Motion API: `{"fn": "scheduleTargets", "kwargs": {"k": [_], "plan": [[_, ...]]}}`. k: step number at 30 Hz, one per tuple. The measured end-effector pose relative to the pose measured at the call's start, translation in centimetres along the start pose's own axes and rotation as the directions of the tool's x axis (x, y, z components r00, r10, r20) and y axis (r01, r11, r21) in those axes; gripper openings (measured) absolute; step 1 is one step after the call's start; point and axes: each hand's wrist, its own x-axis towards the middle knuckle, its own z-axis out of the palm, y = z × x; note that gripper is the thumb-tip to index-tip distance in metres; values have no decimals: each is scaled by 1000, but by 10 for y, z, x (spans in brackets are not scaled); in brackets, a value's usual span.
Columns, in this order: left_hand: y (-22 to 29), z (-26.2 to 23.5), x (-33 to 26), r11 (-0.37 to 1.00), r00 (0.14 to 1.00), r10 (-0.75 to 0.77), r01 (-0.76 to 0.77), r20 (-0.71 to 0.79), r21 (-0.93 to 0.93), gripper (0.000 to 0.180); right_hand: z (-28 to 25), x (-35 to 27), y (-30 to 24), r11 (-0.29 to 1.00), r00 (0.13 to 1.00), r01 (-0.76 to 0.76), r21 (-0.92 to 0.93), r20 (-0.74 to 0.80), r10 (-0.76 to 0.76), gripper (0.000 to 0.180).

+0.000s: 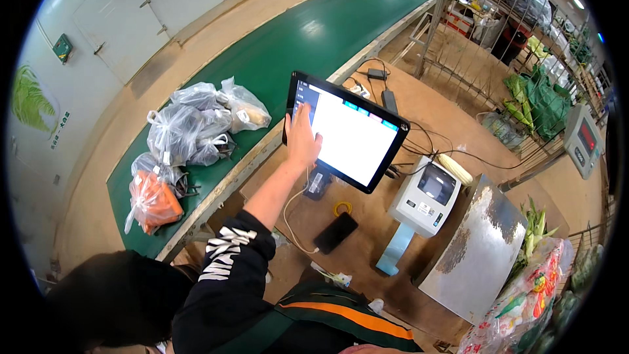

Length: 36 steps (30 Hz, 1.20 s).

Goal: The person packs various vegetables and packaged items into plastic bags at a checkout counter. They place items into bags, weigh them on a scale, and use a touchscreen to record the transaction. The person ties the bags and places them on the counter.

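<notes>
My left hand (303, 137) reaches up to a black-framed touchscreen (354, 137), its fingers stretched out at the left side of the lit display. It holds nothing. Whether a fingertip touches the glass I cannot tell. Below the screen lies a dark phone (335, 233) with a pale cable (288, 219) at its end, and a small yellow ring (343, 208) beside it. A white label printer (426, 196) stands to the right, a light blue strip (396, 249) hanging from its front. My right hand is not in view.
Left of the brown table (373, 203), a green conveyor belt (262, 52) carries bagged goods (187, 128) and a bag of carrots (154, 200). At right are a worn metal plate (475, 242), a scale display (583, 141) and a wire cage (485, 39). Another person's dark head (118, 298) is at lower left.
</notes>
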Motion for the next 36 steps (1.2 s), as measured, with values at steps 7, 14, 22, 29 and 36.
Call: {"fn": "scheduleTargets", "kwargs": {"k": [7,14,22,29,36], "plan": [[13,-22,-109,871,963,58,79,262,-485,19,1,-24,-41,999,998,-21,-37,-64,18,10],[64,-31,-216,582,602,632,46,488,-812,50,-24,-51,-99,969,973,188,-161,-107,-206,10],[92,-53,-151,616,638,405,339,655,-711,33,-34,-152,-450,598,579,801,-12,-236,-780,4],[58,-136,-106,813,914,356,-200,196,-547,27,-46,-175,-495,346,-17,665,-661,-478,-878,14],[69,-110,-148,780,816,362,0,451,-626,25,-26,-164,-481,405,225,720,-563,-362,-905,17]]}}
